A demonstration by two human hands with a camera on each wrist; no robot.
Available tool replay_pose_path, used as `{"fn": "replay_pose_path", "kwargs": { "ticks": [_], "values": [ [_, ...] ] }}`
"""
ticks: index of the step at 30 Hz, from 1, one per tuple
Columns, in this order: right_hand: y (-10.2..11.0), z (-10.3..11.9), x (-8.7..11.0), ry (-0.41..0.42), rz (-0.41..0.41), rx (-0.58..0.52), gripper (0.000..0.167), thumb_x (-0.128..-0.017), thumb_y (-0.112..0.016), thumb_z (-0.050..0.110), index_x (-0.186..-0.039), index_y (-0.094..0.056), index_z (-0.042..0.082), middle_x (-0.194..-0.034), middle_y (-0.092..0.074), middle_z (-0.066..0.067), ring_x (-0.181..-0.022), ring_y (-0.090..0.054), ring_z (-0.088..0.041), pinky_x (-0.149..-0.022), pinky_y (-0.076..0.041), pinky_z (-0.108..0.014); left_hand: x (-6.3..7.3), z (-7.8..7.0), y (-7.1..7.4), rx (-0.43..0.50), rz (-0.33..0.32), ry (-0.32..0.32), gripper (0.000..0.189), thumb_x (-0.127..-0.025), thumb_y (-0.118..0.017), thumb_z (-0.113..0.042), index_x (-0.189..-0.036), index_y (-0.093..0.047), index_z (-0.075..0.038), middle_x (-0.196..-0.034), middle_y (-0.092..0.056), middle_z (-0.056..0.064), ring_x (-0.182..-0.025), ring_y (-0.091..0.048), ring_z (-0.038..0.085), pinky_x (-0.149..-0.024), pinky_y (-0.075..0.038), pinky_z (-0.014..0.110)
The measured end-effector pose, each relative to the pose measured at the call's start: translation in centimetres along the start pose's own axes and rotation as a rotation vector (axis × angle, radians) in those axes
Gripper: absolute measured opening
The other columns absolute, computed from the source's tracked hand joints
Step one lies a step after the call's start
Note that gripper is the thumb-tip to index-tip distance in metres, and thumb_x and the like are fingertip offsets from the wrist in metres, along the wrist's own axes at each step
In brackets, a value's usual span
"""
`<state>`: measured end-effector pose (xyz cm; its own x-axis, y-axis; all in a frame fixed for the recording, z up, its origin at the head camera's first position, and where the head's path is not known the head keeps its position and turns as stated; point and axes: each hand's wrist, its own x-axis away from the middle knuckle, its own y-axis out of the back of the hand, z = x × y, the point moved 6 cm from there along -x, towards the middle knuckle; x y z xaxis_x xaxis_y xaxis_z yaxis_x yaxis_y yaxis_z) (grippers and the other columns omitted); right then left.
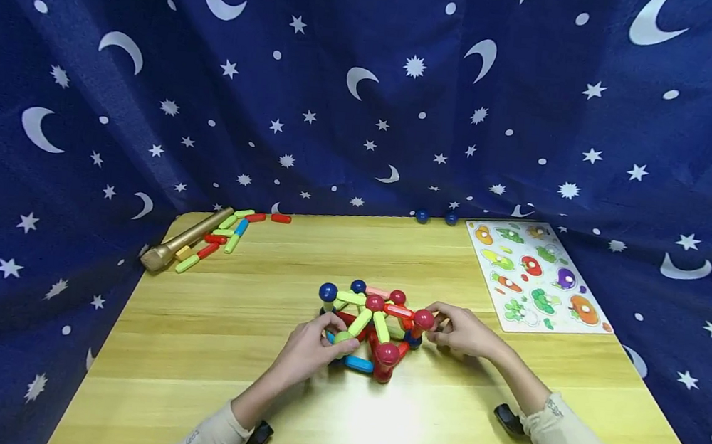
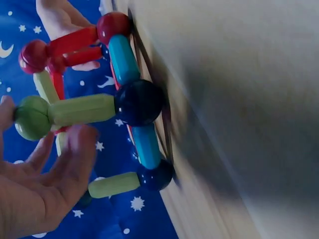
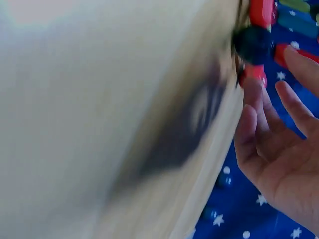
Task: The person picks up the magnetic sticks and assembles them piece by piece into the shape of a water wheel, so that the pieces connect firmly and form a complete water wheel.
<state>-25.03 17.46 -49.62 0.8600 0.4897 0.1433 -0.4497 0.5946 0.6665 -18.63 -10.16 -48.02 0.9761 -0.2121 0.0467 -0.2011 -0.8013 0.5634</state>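
Note:
A frame of magnetic rods and balls (image 1: 360,322) stands mid-table, with yellow-green rods meeting at a red ball (image 1: 374,303) on top. At its left side, my left hand (image 1: 310,350) pinches a light green ball (image 2: 31,119) between thumb and fingers. From that ball a green rod (image 2: 82,110) runs down to a dark blue ball (image 2: 139,102) at the base, joined to blue rods. My right hand (image 1: 464,331) is at the right side, by a red corner ball (image 1: 424,319). In the right wrist view its spread fingertips touch red rods beside a dark blue ball (image 3: 253,45).
Loose red, green and blue rods (image 1: 236,235) lie at the back left beside a gold microphone (image 1: 187,238). Two blue balls (image 1: 422,217) sit at the back edge. A vegetable puzzle board (image 1: 534,276) lies at the back right. Behind hangs a star-and-moon curtain (image 1: 365,130).

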Motion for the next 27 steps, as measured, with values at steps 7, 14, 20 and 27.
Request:
{"fn": "replay_pose_path", "kwargs": {
  "ticks": [7,14,20,27],
  "values": [
    [-1.9,1.3,-0.5,0.072,-0.047,0.088,0.021,-0.082,-0.078,0.026,-0.098,-0.067,0.018,-0.086,-0.068,0.004,-0.070,-0.056,-0.008,-0.064,-0.044,-0.023,0.9,-0.5,-1.0,-0.015,0.107,-0.156,0.042,-0.087,-0.072,-0.031,-0.127,-0.059,-0.022,-0.126,-0.064,-0.001,-0.114,-0.058,0.019,-0.092,-0.048,0.041],
    [-2.3,1.9,-1.3,0.081,-0.161,0.271,0.013,-0.082,-0.078,0.026,-0.088,-0.067,0.020,-0.081,-0.070,0.006,-0.075,-0.061,-0.009,-0.071,-0.049,-0.032,1.3,-0.1,-1.3,0.068,0.096,-0.142,0.028,-0.087,-0.073,-0.022,-0.114,-0.066,-0.021,-0.116,-0.068,-0.005,-0.101,-0.056,0.013,-0.089,-0.048,0.041],
    [-2.3,2.5,-1.8,0.051,-0.227,0.397,0.013,-0.082,-0.077,0.026,-0.088,-0.067,0.020,-0.084,-0.070,0.002,-0.079,-0.067,-0.018,-0.068,-0.053,-0.040,1.6,0.1,-1.7,0.149,0.061,-0.123,0.028,-0.087,-0.073,-0.018,-0.114,-0.065,-0.015,-0.111,-0.067,0.004,-0.097,-0.057,0.016,-0.087,-0.052,0.038],
    [-1.9,2.8,-2.4,0.020,-0.192,0.380,0.014,-0.085,-0.074,0.024,-0.091,-0.064,0.016,-0.088,-0.069,-0.003,-0.084,-0.067,-0.025,-0.070,-0.053,-0.045,1.6,0.2,-2.0,0.232,0.092,-0.098,0.034,-0.090,-0.070,-0.020,-0.123,-0.063,-0.017,-0.125,-0.062,0.009,-0.108,-0.058,0.023,-0.087,-0.055,0.034]
  ]
}}
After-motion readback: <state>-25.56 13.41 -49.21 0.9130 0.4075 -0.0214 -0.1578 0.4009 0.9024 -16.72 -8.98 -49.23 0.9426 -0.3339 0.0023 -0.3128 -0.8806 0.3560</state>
